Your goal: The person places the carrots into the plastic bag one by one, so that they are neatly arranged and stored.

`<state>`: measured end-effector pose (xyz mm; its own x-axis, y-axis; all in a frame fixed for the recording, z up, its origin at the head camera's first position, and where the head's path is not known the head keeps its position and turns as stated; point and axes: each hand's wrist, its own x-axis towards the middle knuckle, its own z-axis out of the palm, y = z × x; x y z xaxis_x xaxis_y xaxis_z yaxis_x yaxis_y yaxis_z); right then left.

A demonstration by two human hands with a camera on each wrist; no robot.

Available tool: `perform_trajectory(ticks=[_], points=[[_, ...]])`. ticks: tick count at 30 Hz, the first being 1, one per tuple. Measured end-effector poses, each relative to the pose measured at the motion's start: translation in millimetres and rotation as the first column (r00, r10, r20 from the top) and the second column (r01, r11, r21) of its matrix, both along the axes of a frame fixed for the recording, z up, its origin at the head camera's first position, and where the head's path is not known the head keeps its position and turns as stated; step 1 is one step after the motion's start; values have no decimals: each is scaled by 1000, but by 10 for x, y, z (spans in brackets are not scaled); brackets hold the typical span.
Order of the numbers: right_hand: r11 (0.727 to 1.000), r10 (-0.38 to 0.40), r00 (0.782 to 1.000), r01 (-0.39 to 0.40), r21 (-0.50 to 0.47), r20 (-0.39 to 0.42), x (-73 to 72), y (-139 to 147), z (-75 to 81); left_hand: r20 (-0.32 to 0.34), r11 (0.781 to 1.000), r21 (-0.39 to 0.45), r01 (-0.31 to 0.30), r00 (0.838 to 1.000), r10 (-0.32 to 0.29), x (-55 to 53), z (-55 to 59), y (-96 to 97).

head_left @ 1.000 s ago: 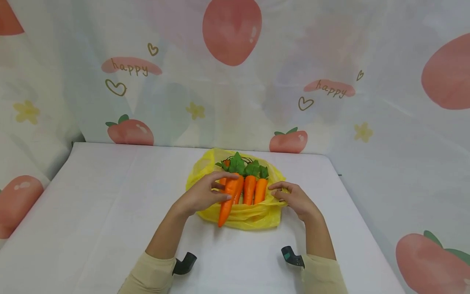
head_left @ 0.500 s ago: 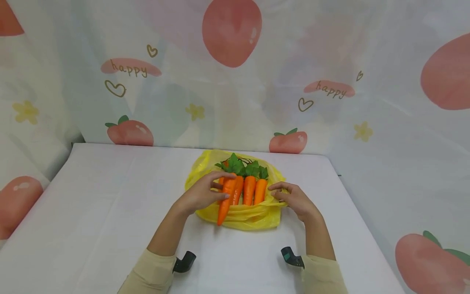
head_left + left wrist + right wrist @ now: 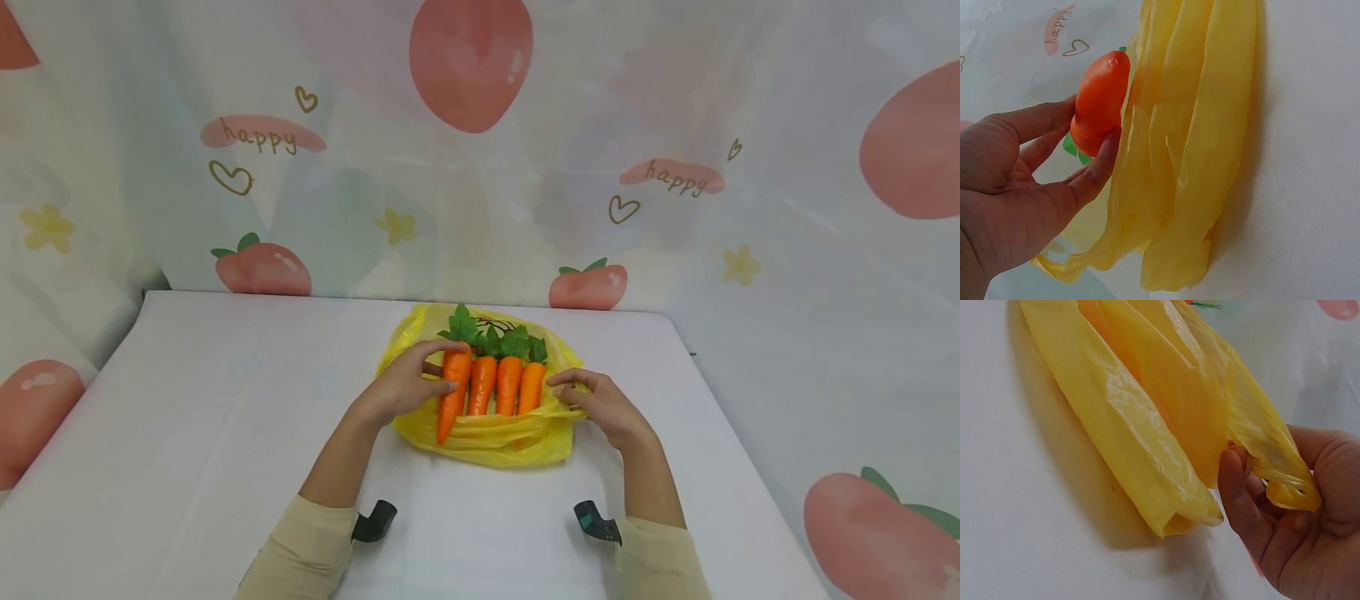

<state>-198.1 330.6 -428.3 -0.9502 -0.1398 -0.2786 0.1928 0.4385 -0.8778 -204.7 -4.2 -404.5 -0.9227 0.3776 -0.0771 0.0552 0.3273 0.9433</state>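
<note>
A carrot point(image 3: 453, 392) with green leaves is pinched between the thumb and fingers of my left hand point(image 3: 401, 385), over the left part of a yellow plastic bag point(image 3: 517, 446). Its tip points toward me and reaches past the bag's near rim. Three more carrots point(image 3: 509, 385) lie side by side in the bag's mouth, leaves away from me, lower ends hidden behind the rim. In the left wrist view the held carrot point(image 3: 1100, 103) is seen tip first. My right hand point(image 3: 1310, 531) holds the bag's right edge point(image 3: 1288, 487) between curled fingers and palm.
The bag lies on a white-covered table point(image 3: 225, 433), near its far edge. Behind the table hangs a fabric backdrop point(image 3: 480, 208) printed with fruit, hearts and "happy". A black wrist device point(image 3: 375, 522) sits at the left cuff, another point(image 3: 596, 522) at the right.
My left hand has carried the carrot slightly left and away from me, so it no longer overlaps the neighbouring carrot. The right hand has stayed at the bag's edge.
</note>
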Motion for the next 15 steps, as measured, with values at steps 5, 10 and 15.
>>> perform_trajectory(ticks=[5, 10, 15], points=[[1000, 1, 1000, -1, -8, 2, 22, -5, 15, 12, 999, -22, -31, 999, 31, -28, -18, 10], [1000, 6, 1000, -6, -6, -11, 34, -5, 20, 22, 997, -43, -64, 998, 65, -44, -33, 21], [1000, 3, 1000, -3, -8, -11, 24, -3, 4, 29, 995, -51, -81, 996, 82, -58, -41, 36]])
